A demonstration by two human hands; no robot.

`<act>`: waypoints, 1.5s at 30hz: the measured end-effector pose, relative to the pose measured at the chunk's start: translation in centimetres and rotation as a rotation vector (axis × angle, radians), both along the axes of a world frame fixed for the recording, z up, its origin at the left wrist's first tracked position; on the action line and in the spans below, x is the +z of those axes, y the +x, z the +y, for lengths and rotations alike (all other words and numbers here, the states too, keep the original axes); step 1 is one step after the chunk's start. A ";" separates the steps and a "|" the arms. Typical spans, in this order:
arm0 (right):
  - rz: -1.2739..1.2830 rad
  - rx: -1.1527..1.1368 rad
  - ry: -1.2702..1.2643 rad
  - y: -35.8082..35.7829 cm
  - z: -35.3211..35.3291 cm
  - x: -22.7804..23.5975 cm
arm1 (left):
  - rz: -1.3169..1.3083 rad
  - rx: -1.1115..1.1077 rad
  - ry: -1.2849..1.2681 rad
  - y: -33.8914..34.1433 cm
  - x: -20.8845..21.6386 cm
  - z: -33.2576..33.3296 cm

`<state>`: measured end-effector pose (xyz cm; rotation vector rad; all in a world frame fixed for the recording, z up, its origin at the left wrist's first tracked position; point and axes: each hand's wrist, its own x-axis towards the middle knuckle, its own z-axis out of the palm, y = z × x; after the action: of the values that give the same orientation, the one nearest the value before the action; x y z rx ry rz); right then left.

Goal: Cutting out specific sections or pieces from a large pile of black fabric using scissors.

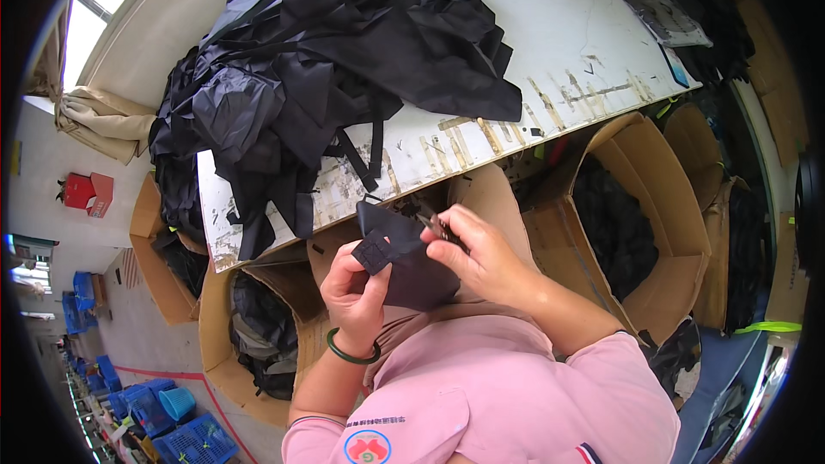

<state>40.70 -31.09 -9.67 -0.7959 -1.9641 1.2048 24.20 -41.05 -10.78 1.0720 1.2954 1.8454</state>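
Between my hands, over my lap, hangs a black fabric piece [417,271] with a small stitched square patch at its left corner. My left hand [354,292] is closed on that corner, thumb and fingers pinching beside the patch. In my right hand [481,258] is a pair of small thread snips [436,225], its metal tips pointing up and left, close to the cloth's upper edge. Whether the blades touch the cloth I cannot tell. A large heap of black fabric [344,43] lies on the white table [567,34] beyond my hands, with straps hanging over its edge.
Cardboard boxes with dark cloth stand below the table, one on the right [679,198] and one on the left [215,335]. A clear plastic packet [666,19] lies at the table's far right. Blue crates [193,442] sit on the floor, lower left.
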 end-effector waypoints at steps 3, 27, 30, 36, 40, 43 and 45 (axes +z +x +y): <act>0.078 0.256 -0.623 0.5 -2.3 0.4 | 0.051 0.065 0.005 0.1 -0.7 -0.1; 0.007 0.169 -0.275 -0.7 -3.5 0.6 | 0.158 0.079 -0.021 0.2 -1.3 -0.4; -0.011 0.170 -0.232 -0.7 -3.4 0.4 | 0.120 0.089 -0.057 0.6 -0.7 -0.4; -0.036 0.169 -0.207 -0.7 -3.1 0.6 | 0.236 0.082 -0.007 0.8 -1.2 -0.5; -0.046 0.162 -0.179 -0.9 -2.9 0.5 | 0.251 0.076 0.004 0.8 -1.4 -0.5; -0.062 0.161 -0.181 -0.8 -2.8 0.8 | 0.278 0.084 0.020 0.9 -1.4 -0.4; -0.070 0.150 -0.181 -0.7 -2.8 0.9 | 0.253 0.083 0.016 0.9 -1.4 -0.5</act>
<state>39.98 -33.92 -8.72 -0.8013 -2.0214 1.4783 25.14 -41.51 -12.14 1.3118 1.4918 1.8268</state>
